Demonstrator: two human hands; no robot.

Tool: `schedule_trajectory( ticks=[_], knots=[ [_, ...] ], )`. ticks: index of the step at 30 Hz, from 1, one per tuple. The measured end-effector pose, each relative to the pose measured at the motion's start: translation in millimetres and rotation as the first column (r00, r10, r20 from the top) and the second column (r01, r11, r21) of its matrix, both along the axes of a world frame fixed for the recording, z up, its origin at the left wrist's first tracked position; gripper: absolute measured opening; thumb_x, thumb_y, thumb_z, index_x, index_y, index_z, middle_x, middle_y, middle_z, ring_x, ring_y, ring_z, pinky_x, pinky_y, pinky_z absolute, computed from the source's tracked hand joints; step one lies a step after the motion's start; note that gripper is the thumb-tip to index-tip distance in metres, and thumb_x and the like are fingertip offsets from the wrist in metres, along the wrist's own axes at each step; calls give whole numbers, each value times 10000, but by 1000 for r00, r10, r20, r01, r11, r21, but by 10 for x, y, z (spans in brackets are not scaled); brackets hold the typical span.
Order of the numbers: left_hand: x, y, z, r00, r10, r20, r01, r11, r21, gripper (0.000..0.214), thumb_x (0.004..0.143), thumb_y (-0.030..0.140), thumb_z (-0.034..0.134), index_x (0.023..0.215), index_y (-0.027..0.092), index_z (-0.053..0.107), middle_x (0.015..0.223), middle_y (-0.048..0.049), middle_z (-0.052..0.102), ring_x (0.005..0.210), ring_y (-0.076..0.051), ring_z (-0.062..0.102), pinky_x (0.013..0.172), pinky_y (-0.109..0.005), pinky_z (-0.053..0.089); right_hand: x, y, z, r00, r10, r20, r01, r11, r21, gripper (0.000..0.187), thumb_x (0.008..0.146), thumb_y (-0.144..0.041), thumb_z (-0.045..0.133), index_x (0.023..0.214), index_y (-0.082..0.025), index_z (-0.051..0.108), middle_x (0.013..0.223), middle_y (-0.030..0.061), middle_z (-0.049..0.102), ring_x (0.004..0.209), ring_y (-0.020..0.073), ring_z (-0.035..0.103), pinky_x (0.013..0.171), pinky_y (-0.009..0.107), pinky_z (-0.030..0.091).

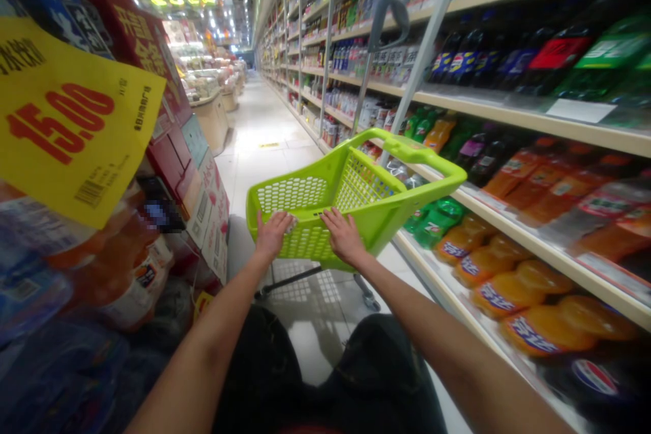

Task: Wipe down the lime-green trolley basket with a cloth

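Note:
A lime-green plastic shopping basket (325,190) on a wheeled frame stands in the aisle right in front of me, tilted toward the right shelves. My left hand (272,234) rests on its near rim, fingers curled over the edge. My right hand (343,234) lies on the same rim beside it, fingers stretched over the edge. The basket's green handle (417,152) sticks up at its far right side. The part of the basket's inside that I can see holds nothing.
Shelves of soft-drink bottles (513,264) run along the right. On the left, stacked goods carry a yellow price sign (71,129). A metal ladder (407,47) leans against the right shelves beyond the basket. The white tiled aisle (264,122) stretches ahead.

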State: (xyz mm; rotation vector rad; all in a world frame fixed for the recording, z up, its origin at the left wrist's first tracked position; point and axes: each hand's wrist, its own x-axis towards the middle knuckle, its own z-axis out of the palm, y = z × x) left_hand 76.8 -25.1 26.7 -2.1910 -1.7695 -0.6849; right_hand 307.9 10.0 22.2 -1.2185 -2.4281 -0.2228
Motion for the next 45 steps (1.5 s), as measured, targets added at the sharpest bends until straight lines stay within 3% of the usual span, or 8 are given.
schedule_trajectory(
  ticks=[6,14,20,25,33,40,45],
  knots=[
    [-139,-7,59,997,67,46,-64,996,-70,372,852,104,396,1140,278,553,1182,-39,615,1039,-187,581,1086,-569,67,8,45,-14,1000,11,19,-11,1000,-14,608,733,-62,382,1334,-152,391,1421,66,353,1337,249,241,1039,540,248],
    [97,-64,58,984,142,111,-134,988,-76,380,844,86,387,1137,259,556,1143,-50,630,1034,-202,581,1067,-562,163,56,171,50,998,2,71,0,1000,-27,609,723,-47,377,1322,-156,410,1416,71,362,1331,248,259,1028,550,269],
    [221,-142,79,996,36,77,-29,996,-82,390,859,82,374,1157,277,533,1217,-43,589,1091,-198,550,1064,-604,116,149,223,106,991,-97,90,99,995,-25,577,753,-57,350,1320,-145,411,1417,79,360,1327,249,267,1041,569,233],
    [297,-206,65,997,-16,74,20,998,-52,351,875,130,393,1157,280,540,1245,-36,571,1125,-189,529,1077,-594,86,33,123,127,968,-244,50,246,968,-47,551,780,-80,337,1328,-108,392,1431,109,326,1335,273,238,1028,585,235],
    [135,-225,3,997,-71,8,71,997,-14,329,870,138,416,1146,247,557,1186,-56,614,1066,-195,578,1083,-590,67,-281,-32,66,995,-97,19,98,985,-138,552,761,-72,367,1305,-140,428,1410,101,370,1318,274,272,1014,563,268],
    [-184,-311,-109,995,-83,-52,81,996,-37,371,873,119,392,1186,248,543,1224,-59,590,1098,-169,563,1112,-515,83,-137,61,-42,996,-78,-38,73,991,-115,565,748,-62,369,1299,-166,431,1394,83,398,1314,262,287,1013,596,253],
    [68,-350,-130,993,-114,-21,114,993,-14,357,891,139,377,1186,246,547,1255,-65,565,1137,-176,537,1104,-537,70,-163,16,-57,984,-152,-93,143,985,-97,500,793,-122,371,1285,-156,457,1364,117,433,1290,301,317,996,602,280]
  ],
)
